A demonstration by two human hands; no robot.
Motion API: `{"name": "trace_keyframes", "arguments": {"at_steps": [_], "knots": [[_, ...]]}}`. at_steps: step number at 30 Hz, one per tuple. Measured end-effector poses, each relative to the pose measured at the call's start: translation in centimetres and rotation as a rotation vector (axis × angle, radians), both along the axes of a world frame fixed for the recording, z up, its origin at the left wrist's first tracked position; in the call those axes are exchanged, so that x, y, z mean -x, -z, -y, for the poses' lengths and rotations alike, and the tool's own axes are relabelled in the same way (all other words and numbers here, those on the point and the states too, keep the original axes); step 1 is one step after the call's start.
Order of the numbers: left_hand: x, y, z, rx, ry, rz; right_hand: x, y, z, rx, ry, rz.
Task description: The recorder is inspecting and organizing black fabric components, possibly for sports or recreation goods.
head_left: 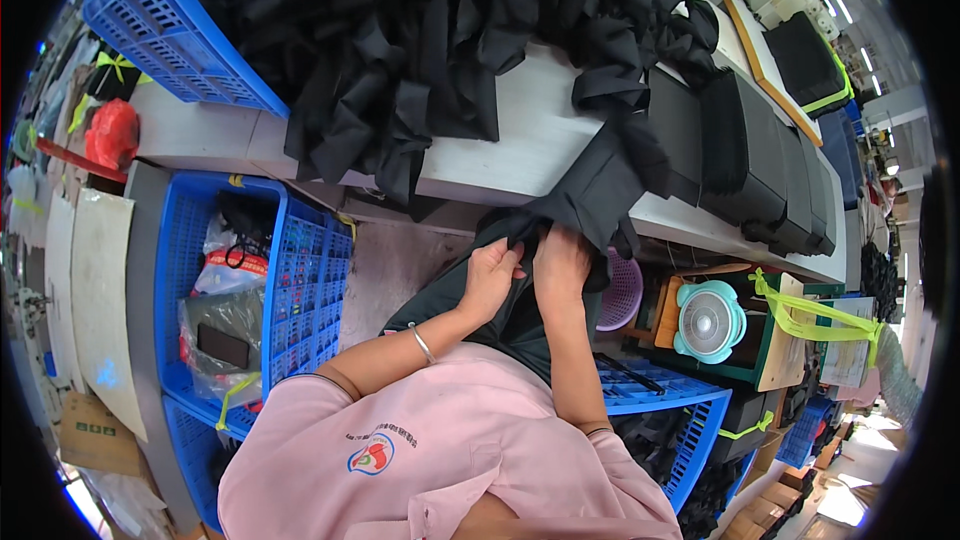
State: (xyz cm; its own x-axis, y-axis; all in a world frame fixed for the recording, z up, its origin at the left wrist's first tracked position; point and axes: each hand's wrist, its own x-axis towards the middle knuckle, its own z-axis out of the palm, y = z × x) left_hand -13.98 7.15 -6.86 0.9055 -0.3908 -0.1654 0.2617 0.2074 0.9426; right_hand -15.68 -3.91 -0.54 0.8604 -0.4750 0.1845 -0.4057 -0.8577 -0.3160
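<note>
A black fabric piece (597,183) hangs from the table's front edge down over my lap. My left hand (491,278) is closed, with thumb and fingertips pinching the near left edge of this cloth. Close beside it, my right hand (562,262) is closed on the same piece, and its fingertips are hidden under the folds. A loose heap of black fabric pieces (450,30) covers much of the white table (540,105) in front of me. Some of their ends droop over its edge.
Stacked black fabric pieces (745,155) line the table's right side. A blue crate (190,35) stands at the table's far left; another blue crate (305,275) with bags sits left of me. To my right are a purple basket (622,290), a small teal fan (711,320) and a blue crate (690,440).
</note>
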Motion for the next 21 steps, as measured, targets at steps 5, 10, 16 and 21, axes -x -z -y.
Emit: {"name": "trace_keyframes", "arguments": {"at_steps": [5,10,16,21], "knots": [[0.0,-0.9,0.9,0.274,0.150,-0.204,0.4,-1.1,-1.1,0.003,-0.134,0.158],[-0.2,-0.4,0.4,0.169,0.223,-0.295,0.2,0.7,-0.7,0.149,-0.139,0.048],[-0.5,-0.3,-1.3,0.045,0.145,-0.362,0.3,3.5,-0.8,0.400,-0.334,-0.069],[-2.2,-1.9,-2.0,0.085,-0.144,0.072,0.2,2.5,-1.9,0.016,-0.105,-0.223]]}}
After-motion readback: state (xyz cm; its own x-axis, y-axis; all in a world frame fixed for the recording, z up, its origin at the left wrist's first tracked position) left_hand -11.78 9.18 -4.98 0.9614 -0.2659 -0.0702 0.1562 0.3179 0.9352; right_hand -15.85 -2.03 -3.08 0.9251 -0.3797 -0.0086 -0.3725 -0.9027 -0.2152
